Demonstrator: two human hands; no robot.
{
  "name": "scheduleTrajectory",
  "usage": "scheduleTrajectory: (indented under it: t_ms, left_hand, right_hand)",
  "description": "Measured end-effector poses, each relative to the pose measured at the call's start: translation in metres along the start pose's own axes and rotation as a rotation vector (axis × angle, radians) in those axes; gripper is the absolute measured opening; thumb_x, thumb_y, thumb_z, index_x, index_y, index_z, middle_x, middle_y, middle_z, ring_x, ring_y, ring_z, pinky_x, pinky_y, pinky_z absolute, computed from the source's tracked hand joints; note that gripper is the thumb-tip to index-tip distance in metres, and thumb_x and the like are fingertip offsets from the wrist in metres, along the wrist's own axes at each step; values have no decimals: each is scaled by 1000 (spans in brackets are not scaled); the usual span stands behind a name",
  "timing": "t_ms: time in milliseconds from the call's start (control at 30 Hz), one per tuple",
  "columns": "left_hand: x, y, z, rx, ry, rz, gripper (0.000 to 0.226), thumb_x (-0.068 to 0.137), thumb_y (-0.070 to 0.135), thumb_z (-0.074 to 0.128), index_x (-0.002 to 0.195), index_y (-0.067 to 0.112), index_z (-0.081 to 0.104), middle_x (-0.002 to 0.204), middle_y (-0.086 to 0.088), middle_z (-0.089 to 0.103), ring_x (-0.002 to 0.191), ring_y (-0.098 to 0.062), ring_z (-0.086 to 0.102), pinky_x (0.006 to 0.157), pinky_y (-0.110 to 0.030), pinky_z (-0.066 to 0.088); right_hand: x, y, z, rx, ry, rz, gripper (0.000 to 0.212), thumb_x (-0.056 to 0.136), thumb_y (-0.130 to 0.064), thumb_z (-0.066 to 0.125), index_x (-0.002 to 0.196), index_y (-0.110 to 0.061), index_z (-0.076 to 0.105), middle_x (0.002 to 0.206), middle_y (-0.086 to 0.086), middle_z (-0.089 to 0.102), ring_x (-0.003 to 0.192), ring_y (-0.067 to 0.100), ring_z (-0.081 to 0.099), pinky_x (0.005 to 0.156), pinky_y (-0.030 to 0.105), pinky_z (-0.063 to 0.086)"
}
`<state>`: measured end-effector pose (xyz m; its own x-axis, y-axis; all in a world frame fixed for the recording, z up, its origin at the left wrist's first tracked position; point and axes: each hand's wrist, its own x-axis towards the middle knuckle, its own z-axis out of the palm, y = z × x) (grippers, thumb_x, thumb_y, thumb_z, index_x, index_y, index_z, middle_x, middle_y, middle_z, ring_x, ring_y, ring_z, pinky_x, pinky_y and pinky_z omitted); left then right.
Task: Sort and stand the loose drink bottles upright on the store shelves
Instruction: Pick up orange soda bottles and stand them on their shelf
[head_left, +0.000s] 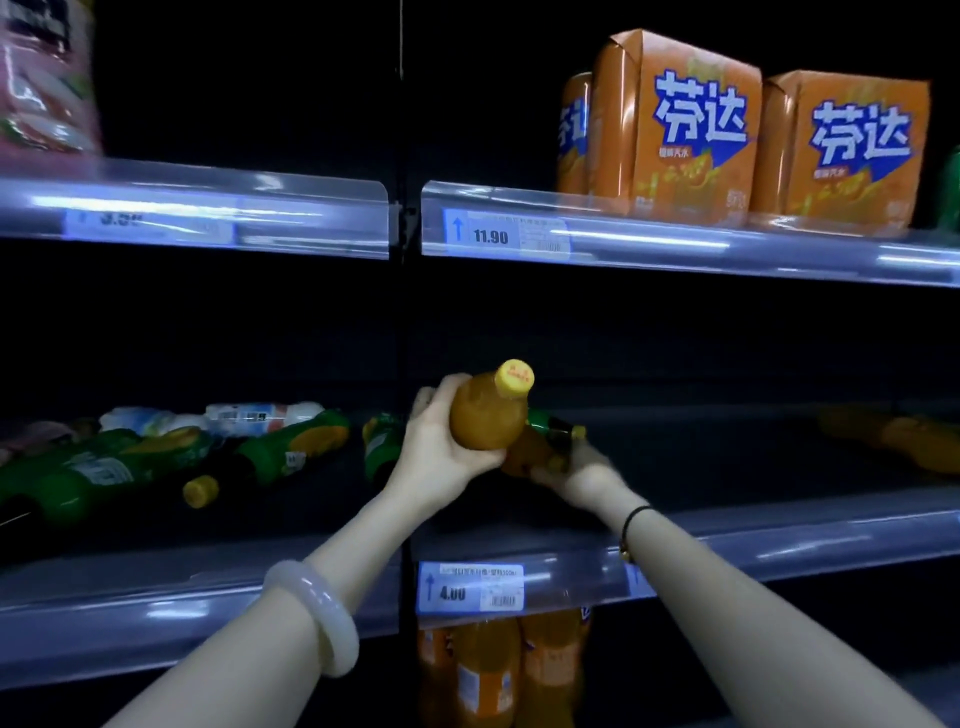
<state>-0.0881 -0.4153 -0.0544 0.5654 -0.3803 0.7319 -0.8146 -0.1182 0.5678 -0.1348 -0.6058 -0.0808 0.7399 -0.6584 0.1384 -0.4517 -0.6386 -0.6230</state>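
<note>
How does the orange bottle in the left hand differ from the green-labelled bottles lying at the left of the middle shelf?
The orange bottle is lifted off the shelf in the left hand, cap tilted toward the camera; the green-labelled bottles lie loose on their sides. The orange bottle shows no label from here; the green-labelled bottles carry green wraps with orange patches. Both kinds have yellow caps.

orange bottle (485, 415) with yellow cap (515, 378), green bottles (98, 473), orange cartons (675, 124) lettered white-on-blue

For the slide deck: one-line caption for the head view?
Left hand holds an orange bottle; right hand grips another among toppled green bottles on the middle shelf.
</note>
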Motion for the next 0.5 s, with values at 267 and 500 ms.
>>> scheduleTrajectory:
  t_ms: [267, 500]
  left_hand:
    - [-3, 1, -10, -139, -27, -21, 73, 61, 15, 85, 120, 27, 44, 107, 5, 56, 100, -14, 56, 83, -25, 48]
    - [-3, 5, -15, -184, -20, -1, 74, 57, 27, 82, 118, 34, 42, 115, 0, 55, 106, -17, 56, 86, -32, 51]
  right_hand:
    - [-25, -10, -1, 402, 264, -211, 21, 86, -23, 65, 96, -7, 55, 99, 16, 63, 93, 33, 60, 77, 35, 46]
    - [-67, -56, -60, 676, 786, -482, 22, 90, -24, 58, 83, -12, 41, 82, 5, 49, 66, 8, 44, 62, 23, 34]
